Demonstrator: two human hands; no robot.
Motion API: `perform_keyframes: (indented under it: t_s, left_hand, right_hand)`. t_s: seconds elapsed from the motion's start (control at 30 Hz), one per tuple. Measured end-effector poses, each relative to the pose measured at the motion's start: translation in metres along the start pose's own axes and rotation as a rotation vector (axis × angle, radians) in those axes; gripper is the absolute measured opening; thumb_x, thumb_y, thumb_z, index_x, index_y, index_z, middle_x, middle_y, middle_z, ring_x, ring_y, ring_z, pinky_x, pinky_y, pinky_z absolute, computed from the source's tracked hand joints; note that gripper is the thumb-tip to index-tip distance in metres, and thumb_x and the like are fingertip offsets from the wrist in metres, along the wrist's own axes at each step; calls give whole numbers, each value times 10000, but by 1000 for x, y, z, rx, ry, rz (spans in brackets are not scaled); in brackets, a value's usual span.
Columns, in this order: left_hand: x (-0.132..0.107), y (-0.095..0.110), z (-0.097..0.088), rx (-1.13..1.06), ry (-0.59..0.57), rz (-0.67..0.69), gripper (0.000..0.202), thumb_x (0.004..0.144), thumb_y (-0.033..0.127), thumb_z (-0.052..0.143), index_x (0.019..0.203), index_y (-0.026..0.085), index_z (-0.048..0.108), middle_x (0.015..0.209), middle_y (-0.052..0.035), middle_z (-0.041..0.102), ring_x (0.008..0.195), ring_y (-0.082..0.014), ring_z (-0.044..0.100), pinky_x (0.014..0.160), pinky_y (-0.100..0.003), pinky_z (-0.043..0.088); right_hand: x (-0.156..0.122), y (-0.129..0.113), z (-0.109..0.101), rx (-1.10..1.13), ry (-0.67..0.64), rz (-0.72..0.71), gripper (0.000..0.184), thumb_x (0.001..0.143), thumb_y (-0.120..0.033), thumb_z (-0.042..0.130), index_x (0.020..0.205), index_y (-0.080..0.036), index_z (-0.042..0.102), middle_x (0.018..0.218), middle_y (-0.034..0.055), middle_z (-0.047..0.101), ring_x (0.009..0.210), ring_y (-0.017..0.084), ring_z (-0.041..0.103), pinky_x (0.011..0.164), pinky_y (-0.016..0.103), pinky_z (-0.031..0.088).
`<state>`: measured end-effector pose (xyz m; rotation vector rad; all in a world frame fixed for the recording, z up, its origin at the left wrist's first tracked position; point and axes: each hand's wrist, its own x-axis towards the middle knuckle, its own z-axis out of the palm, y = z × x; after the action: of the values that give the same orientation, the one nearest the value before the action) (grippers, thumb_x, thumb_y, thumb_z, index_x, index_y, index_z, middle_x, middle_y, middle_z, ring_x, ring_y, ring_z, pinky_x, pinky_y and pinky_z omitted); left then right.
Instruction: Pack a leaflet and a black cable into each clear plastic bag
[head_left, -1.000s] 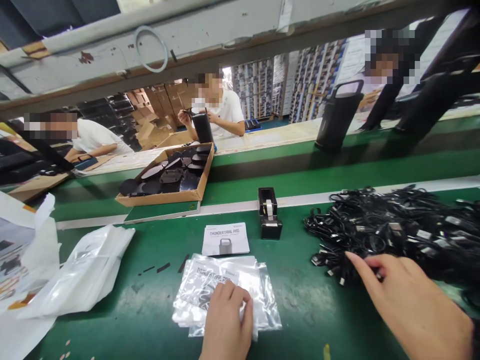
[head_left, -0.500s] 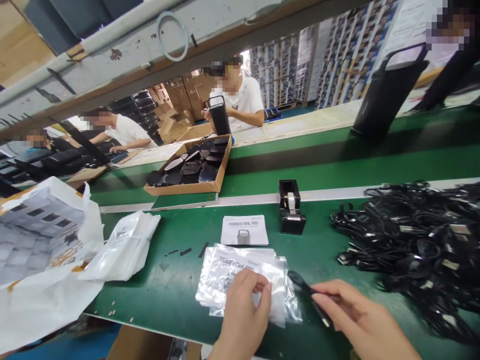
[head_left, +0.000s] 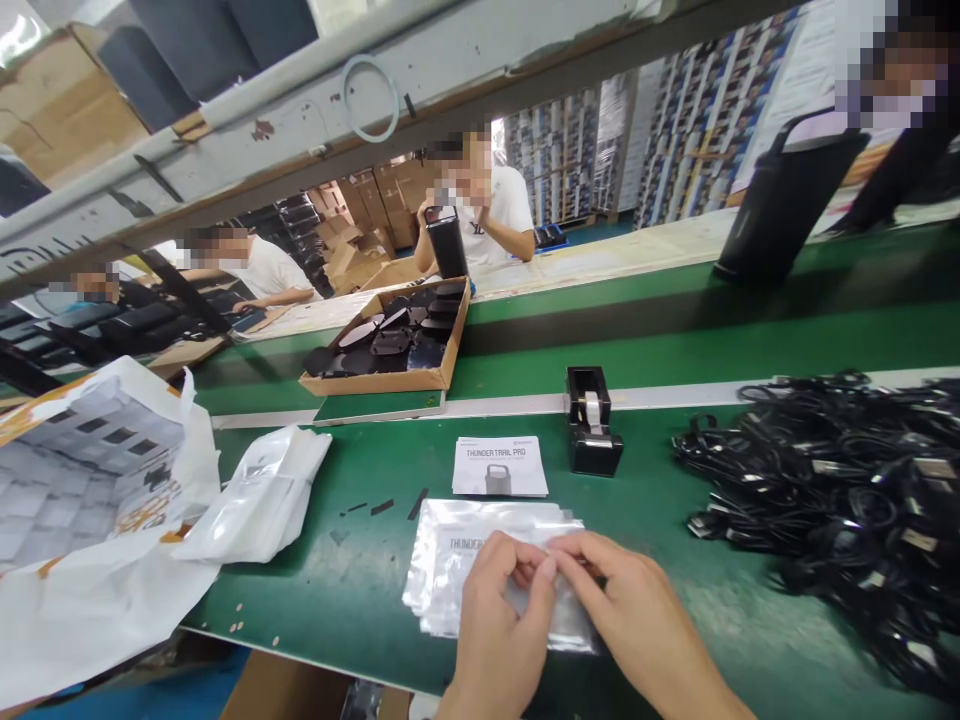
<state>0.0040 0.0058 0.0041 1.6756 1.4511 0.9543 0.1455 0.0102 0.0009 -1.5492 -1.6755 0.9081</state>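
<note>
Clear plastic bags (head_left: 442, 590) with printed leaflets inside lie in a loose pile in front of me. My left hand (head_left: 504, 615) is over the pile, thumb and forefinger pinching the edge of the top bag. My right hand (head_left: 641, 610) meets it from the right, its fingertips closed on the same bag edge. No cable shows between my hands; the fingers cover that spot. Just behind the pile sits a stack of white leaflets (head_left: 501, 466) marked THUNDER TRAIL PRO.
A tangled heap of black cables (head_left: 832, 500) lies to the right. A tape dispenser (head_left: 592, 420) stands behind the leaflets. At left are white plastic bags (head_left: 259, 490) and a large open sack (head_left: 90, 480). A cardboard tray (head_left: 375, 382) holds black parts. Co-workers sit across the line.
My right hand has moved left to the bag edge beside my left hand. The black cable it held is out of sight now. Across the line, a co-worker's hands have risen.
</note>
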Motion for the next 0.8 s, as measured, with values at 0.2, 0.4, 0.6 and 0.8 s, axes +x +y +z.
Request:
perform_keyframes:
  t_s: [0.2, 0.4, 0.6, 0.8]
  left_hand:
    - [22, 20, -40, -128, 182, 14, 174, 844, 284, 519, 704, 185, 543, 646, 22, 511, 636, -135, 480, 631, -237, 394]
    - [30, 16, -75, -355, 311, 74, 270, 868, 436, 527, 792, 179, 560, 759, -5, 544, 754, -152, 516, 729, -257, 418]
    - [39, -4, -73, -877, -51, 35, 644, 693, 647, 633, 1125, 175, 552, 1054, -93, 623, 992, -225, 566, 863, -327, 426]
    - [36, -2, -60, -889, -84, -50, 342, 666, 469, 762, 710, 144, 666, 651, -21, 677, 610, -127, 578, 640, -245, 431]
  right_hand:
    - [21, -51, -19, -127, -268, -265, 278, 885, -383, 478, 743, -250, 677, 804, 9, 701, 849, 216, 607, 749, 307, 436]
    - [67, -122, -49, -260, -356, -576, 196, 847, -382, 563, 717, -256, 639, 768, -12, 669, 831, 199, 597, 782, 331, 431]
    - [78, -151, -68, -184, -476, -707, 173, 824, -400, 583, 715, -302, 675, 1096, -19, 641, 1159, 230, 520, 877, 315, 461]
    - [68, -102, -89, -291, -467, -560, 145, 816, -420, 573, 749, -313, 645, 1346, -21, 519, 1229, 275, 475, 909, 374, 474]
